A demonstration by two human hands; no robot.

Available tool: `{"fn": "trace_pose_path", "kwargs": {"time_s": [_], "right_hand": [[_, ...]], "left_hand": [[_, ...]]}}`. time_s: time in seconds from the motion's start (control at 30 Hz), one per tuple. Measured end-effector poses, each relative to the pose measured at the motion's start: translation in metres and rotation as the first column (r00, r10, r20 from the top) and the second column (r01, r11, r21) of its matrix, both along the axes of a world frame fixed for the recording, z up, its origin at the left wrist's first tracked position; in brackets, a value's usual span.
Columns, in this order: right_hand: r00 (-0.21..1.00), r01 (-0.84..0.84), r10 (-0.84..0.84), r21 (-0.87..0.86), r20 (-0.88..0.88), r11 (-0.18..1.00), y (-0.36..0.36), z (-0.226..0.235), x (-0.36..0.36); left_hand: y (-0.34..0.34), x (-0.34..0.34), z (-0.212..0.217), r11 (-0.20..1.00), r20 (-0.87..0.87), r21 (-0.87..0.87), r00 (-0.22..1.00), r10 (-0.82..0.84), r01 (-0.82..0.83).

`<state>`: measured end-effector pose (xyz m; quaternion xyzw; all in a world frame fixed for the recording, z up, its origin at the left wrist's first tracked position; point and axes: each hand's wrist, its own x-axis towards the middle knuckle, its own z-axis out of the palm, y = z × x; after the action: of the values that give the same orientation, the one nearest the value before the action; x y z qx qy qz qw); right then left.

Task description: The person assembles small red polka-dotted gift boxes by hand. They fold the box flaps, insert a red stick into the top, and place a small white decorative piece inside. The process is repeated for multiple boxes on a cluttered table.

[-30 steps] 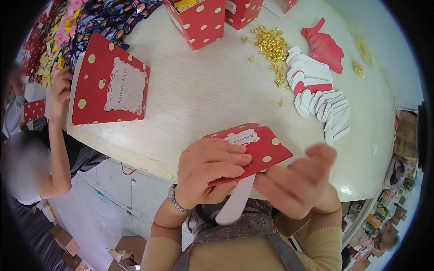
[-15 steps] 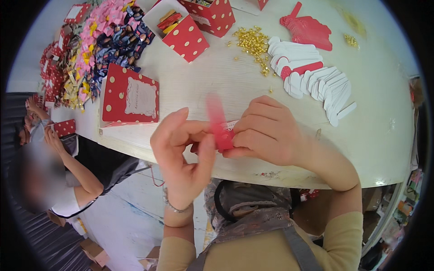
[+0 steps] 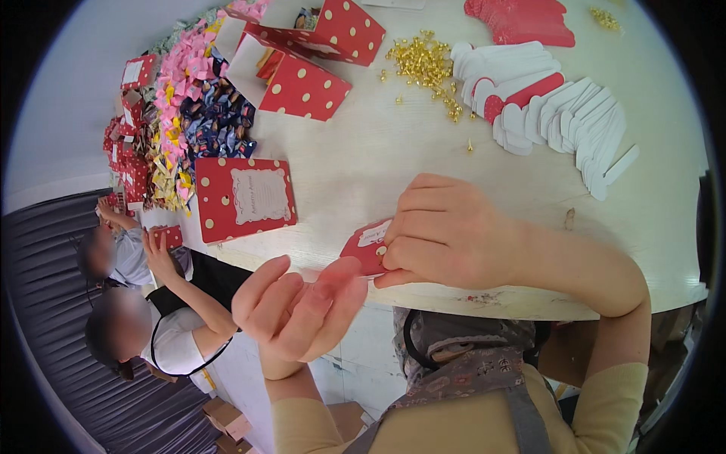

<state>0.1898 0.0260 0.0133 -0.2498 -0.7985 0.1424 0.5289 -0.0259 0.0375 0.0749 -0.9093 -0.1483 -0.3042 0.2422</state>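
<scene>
My right hand [image 3: 454, 234] is closed on a small red card piece [image 3: 361, 248] with a white printed label, close to the table's near edge. Its fingers cover the card's right part. Just left of and below the card is my left hand [image 3: 299, 314], with bent fingers. The fingertips nearest the card are smeared by motion, so I cannot tell whether they hold anything. Farther up lie gold paper fasteners [image 3: 423, 64] in a loose pile. A single gold fastener [image 3: 470, 146] is nearer my right hand.
A red dotted box [image 3: 246, 198] lies at left, and open dotted boxes [image 3: 306, 87] stand behind. Wrapped sweets [image 3: 215, 117] are heaped far left. White card strips [image 3: 597, 125] fan out at right, below stacked red cards [image 3: 522, 21]. Two people work at the left, one in white [image 3: 178, 344].
My left hand has moved down and away from the card and turned over. The upright, blurred red strip no longer shows. The view has shifted, revealing a second person at left.
</scene>
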Motion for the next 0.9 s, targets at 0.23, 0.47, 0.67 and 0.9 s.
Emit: {"fn": "trace_pose_path", "kwargs": {"time_s": [0.23,0.47,0.67,0.9], "right_hand": [[0.993,0.108,-0.112,0.126,0.029,0.986,-0.005,-0.006,-0.002],[0.993,0.113,-0.109,0.129,-0.042,0.985,-0.005,-0.009,-0.004],[0.994,0.103,-0.097,0.106,-0.058,0.989,-0.005,-0.01,-0.004],[0.981,0.152,-0.141,0.069,-0.136,0.986,-0.004,-0.01,-0.014]], "left_hand": [[0.002,0.014,0.013,0.531,-0.049,-0.837,0.984,0.17,-0.134],[-0.01,0.014,0.001,0.189,0.233,-0.966,0.902,0.364,0.174],[-0.012,0.01,-0.006,0.106,0.346,-0.938,0.86,0.375,0.331],[-0.014,0.013,-0.014,0.239,0.388,-0.917,0.855,0.343,0.32]]}}
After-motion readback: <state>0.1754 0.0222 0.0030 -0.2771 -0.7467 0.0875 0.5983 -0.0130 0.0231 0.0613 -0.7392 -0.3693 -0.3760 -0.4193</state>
